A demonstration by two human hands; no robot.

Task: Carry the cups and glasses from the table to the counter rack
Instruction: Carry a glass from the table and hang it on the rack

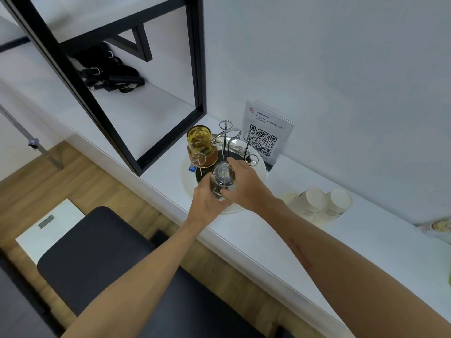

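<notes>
A chrome wire cup rack (pixel 227 140) stands on a round white tray (pixel 260 170) on the white counter (pixel 292 240). An amber glass (pixel 199 142) hangs upside down on the rack's left peg. A clear glass (pixel 222 180), bottom up, is over the rack's near side. My left hand (pixel 207 203) grips it from below and the left. My right hand (pixel 246 184) holds its right side, fingers curled round it. The peg under the clear glass is hidden.
A QR-code sign (pixel 266 132) stands against the wall behind the rack. Two white paper cups (pixel 322 203) lie on the counter to the right. A black-framed shelf (pixel 146 98) with black straps is at the left. A black seat (pixel 97 252) is below the counter.
</notes>
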